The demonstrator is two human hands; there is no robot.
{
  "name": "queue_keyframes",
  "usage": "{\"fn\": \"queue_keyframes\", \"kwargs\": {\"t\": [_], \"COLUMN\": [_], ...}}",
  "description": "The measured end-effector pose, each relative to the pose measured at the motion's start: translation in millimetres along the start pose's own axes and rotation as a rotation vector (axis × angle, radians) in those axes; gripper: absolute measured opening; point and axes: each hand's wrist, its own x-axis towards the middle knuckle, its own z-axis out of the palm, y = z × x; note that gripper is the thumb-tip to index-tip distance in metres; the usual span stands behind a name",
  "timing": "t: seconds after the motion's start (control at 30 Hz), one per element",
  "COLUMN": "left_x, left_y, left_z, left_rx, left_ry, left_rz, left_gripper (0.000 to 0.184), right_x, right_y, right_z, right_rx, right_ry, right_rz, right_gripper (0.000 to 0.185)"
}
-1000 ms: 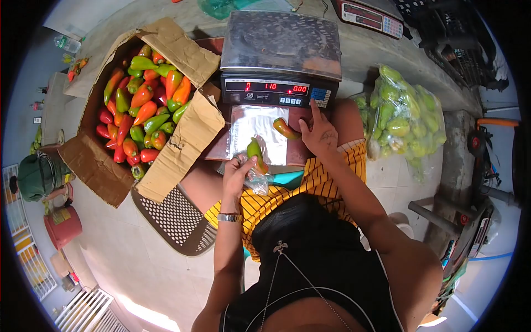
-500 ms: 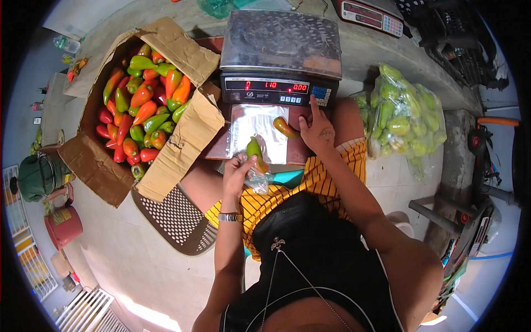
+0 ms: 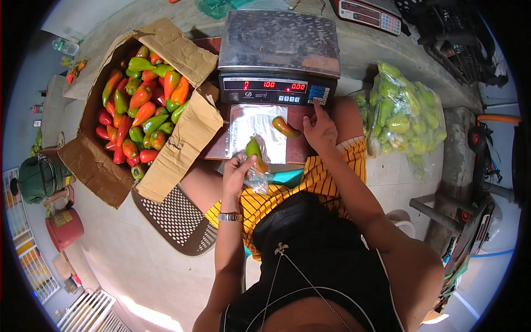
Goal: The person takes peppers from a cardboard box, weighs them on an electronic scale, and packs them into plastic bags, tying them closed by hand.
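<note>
My left hand (image 3: 235, 172) is closed on a green-and-orange pepper (image 3: 254, 152) with a clear plastic bag (image 3: 255, 181) bunched around it. My right hand (image 3: 319, 130) holds nothing; its index finger is stretched out to the lower keys of the keypad on a digital scale (image 3: 276, 86). Red digits on the scale show 1.00 in the middle and 0.00 at the right. Nothing lies on its metal plate (image 3: 279, 41). Between my hands a second red-and-green pepper (image 3: 285, 126) rests on the reddish-brown surface, beside a stack of clear plastic bags (image 3: 243, 119).
A cardboard box (image 3: 171, 155) full of red and green peppers stands at the left, its flaps spread. On the right sits a clear bag of green vegetables (image 3: 406, 113). Another scale (image 3: 369, 16) is on the concrete ledge behind. A perforated brown plastic seat (image 3: 177, 221) is below the box.
My right index finger has moved down the keypad to a lower key. The scale's middle reading has gone from 1.10 to 1.00. My left hand keeps its place.
</note>
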Motion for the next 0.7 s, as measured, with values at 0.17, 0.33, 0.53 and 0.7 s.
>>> {"fn": "queue_keyframes", "kwargs": {"t": [0.17,0.33,0.53,0.7], "left_x": [0.0,1.4,0.9,-0.4], "left_y": [-1.8,-3.4,-1.3,-0.8], "left_z": [-0.5,-0.8,-1.4,-0.2], "left_rx": [-0.016,-0.013,0.003,-0.008], "left_ry": [0.002,0.003,-0.006,0.009], "left_rz": [-0.002,0.005,-0.008,-0.019], "left_gripper": [0.018,0.018,0.018,0.018], "right_x": [-0.6,3.2,6.5,5.9], "right_y": [-8.7,-9.2,-1.1,-8.3], "right_z": [-10.0,-5.5,9.5,0.8], "right_rx": [-0.028,-0.060,-0.060,0.061], "right_ry": [0.020,0.002,0.160,0.106], "right_rz": [-0.007,-0.040,-0.100,-0.044], "right_gripper": [0.066,0.065,0.064,0.060]}}
